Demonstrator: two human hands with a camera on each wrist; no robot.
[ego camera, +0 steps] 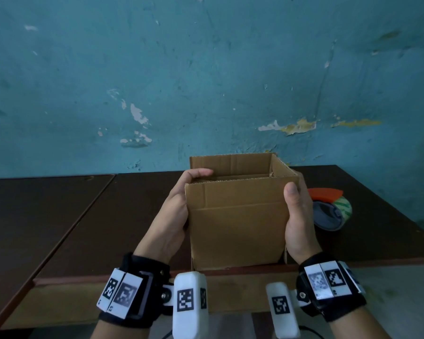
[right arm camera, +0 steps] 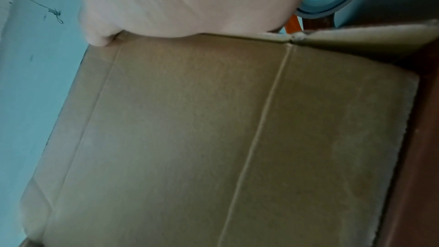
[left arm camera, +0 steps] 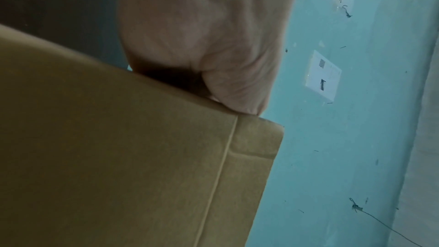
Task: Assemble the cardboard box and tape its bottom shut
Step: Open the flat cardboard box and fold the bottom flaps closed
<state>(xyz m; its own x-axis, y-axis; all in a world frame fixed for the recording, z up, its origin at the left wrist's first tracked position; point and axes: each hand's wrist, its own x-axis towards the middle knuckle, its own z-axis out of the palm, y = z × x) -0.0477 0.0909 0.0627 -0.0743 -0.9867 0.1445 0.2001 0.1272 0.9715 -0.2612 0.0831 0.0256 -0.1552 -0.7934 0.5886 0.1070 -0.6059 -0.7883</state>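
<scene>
A brown cardboard box [ego camera: 238, 223] stands squared up near the front edge of the dark table [ego camera: 83, 216], its upper flaps upright and the top open. My left hand [ego camera: 179, 204] grips the box's left side, fingers hooked over the left flap's rim into the opening. My right hand [ego camera: 298, 211] clasps the right side, thumb on the near face, fingers hidden behind. The wrist views show the box wall [left arm camera: 118, 157] [right arm camera: 213, 138] close up with each palm [left arm camera: 202, 35] [right arm camera: 178, 3] against it. A tape dispenser [ego camera: 328, 209] with an orange guard lies right of the box.
A peeling teal wall [ego camera: 206, 81] rises directly behind the table. The table's front edge [ego camera: 230, 275] runs just under the box. A seam [ego camera: 83, 214] splits the tabletop on the left. Paper notices [left arm camera: 323, 76] hang on the wall.
</scene>
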